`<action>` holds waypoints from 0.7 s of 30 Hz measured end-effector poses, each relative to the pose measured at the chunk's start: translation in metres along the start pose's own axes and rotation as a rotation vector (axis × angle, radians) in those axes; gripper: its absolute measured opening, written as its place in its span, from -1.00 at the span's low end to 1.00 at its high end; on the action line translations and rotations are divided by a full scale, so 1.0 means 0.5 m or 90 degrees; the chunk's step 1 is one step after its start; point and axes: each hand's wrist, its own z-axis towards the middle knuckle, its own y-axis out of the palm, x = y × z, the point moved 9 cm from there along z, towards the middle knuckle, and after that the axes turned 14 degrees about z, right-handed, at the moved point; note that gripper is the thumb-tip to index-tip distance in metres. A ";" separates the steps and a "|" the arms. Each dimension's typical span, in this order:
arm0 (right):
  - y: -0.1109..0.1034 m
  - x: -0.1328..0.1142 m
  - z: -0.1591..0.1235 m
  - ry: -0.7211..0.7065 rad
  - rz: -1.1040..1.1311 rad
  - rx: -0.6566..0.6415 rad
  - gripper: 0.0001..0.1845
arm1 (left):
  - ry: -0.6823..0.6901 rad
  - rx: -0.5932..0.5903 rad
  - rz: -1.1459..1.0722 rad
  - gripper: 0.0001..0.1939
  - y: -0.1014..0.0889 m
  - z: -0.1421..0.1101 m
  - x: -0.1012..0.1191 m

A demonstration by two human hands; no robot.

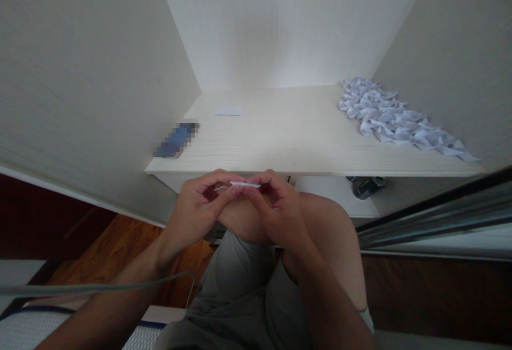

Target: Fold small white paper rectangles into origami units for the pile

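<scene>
Between my two hands, just in front of the shelf edge and above my knees, is a small strip of folded white paper [245,184]. My left hand [206,200] pinches its left part between thumb and fingers. On the other side, my right hand [276,203] grips the right part the same way. Both thumbs press close together at the strip's near side. The fingertips behind it are partly hidden. On the shelf beyond lies a flat white piece of paper [228,111], apart from my hands.
Many folded white paper pieces [384,112] lie in a long pile along the right of the shelf [288,136]. A blurred phone [177,140] rests at the left. A dark can [368,187] lies below. A thin cable [120,286] crosses over my left forearm.
</scene>
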 end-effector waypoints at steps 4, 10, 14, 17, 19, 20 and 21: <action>-0.005 0.004 0.003 0.022 0.051 0.018 -0.92 | -0.075 -0.028 -0.065 -0.85 0.017 -0.001 -0.020; -0.008 0.019 0.009 0.106 0.182 0.027 -0.90 | -0.113 -0.016 -0.143 -0.79 0.029 0.002 -0.029; -0.013 0.023 0.011 0.114 0.206 0.044 -0.86 | -0.119 -0.011 -0.160 -0.80 0.033 0.006 -0.031; -0.018 0.022 0.012 0.112 0.178 0.057 -0.85 | -0.122 -0.006 -0.159 -0.82 0.034 0.009 -0.031; -0.021 0.020 0.013 0.106 0.160 0.063 -0.85 | -0.127 -0.005 -0.158 -0.82 0.034 0.010 -0.030; -0.022 0.019 0.013 0.103 0.155 0.065 -0.85 | -0.130 -0.004 -0.158 -0.81 0.034 0.010 -0.029; -0.024 0.018 0.014 0.099 0.151 0.069 -0.85 | -0.135 -0.003 -0.157 -0.80 0.035 0.011 -0.029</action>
